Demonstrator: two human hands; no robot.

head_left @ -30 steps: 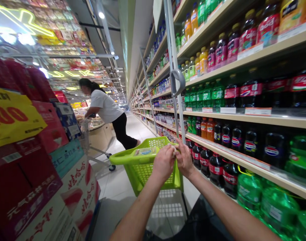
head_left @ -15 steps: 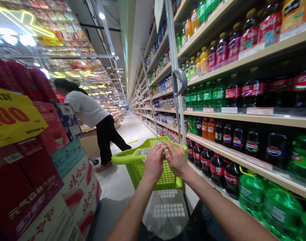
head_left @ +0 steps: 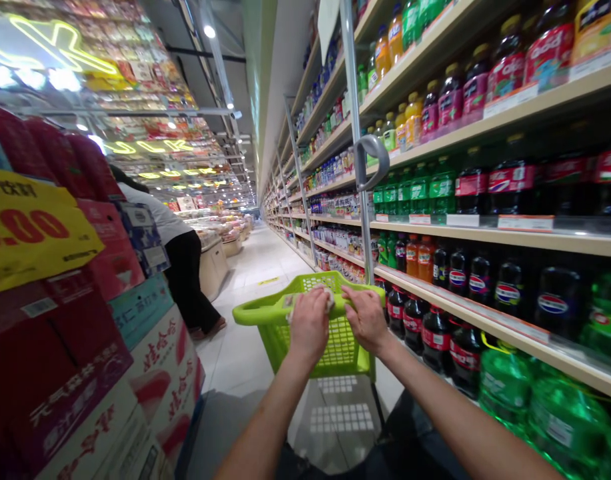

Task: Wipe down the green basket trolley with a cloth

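A bright green shopping cart (head_left: 273, 333) with a perforated basket stands in front of me. My left hand (head_left: 309, 321) is closed around a crumpled whitish cloth or tissue (head_left: 330, 300), pressed on the cart's handle. To its right, my right hand (head_left: 366, 319) has its fingers curled over the same green handle, its thumb below. A gap shows between the two hands. What lies under the left palm is hidden.
Bottle shelves (head_left: 450, 227) line the right side, with a grey loop handle (head_left: 370, 160) on an upright post. Stacked drink cartons (head_left: 60, 333) stand at the left. Beyond them a person (head_left: 183, 267) in white and black leans leftward. A tiled aisle (head_left: 265, 253) runs ahead.
My hands have moved apart, the right one shifting right along the handle. The person has moved left, partly behind the cartons. The view has shifted slightly.
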